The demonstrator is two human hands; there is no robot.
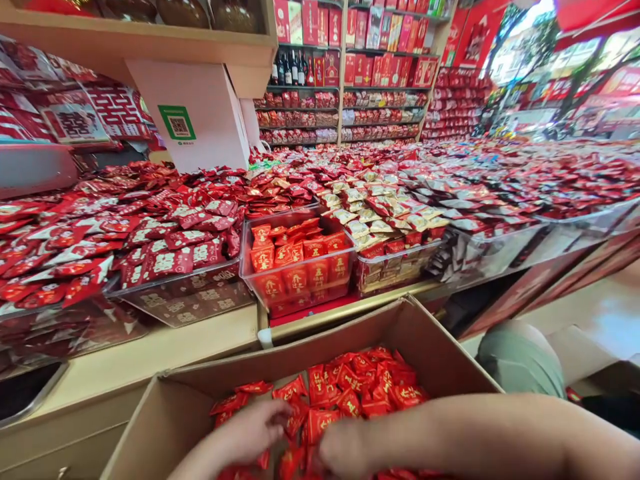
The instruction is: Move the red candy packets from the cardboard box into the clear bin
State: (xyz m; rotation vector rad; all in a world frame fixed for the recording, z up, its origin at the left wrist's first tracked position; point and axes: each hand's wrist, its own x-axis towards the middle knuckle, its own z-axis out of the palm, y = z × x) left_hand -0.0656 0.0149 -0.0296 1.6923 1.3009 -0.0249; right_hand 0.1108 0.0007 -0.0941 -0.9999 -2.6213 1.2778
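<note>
Both my hands reach into an open cardboard box [280, 357] holding many small red packets [367, 381] with gold print. My left hand [253, 430] is over the packets at the left of the pile, its fingers bent and slightly apart, with nothing visible between them. My right hand [343, 448] dips among the packets near the box's middle; its fingertips are blurred and hidden, so I cannot see what they hold. Just beyond the box, a clear plastic bin [300, 283] is partly filled with similar red packets standing in rows.
Adjoining bins hold maroon packets [185, 257] and cream-and-red packets [385, 210]. A white panel with a QR code [179, 127] rises behind. Shelves of boxes and bottles [295, 70] line the back. A knee [520, 360] is right of the box.
</note>
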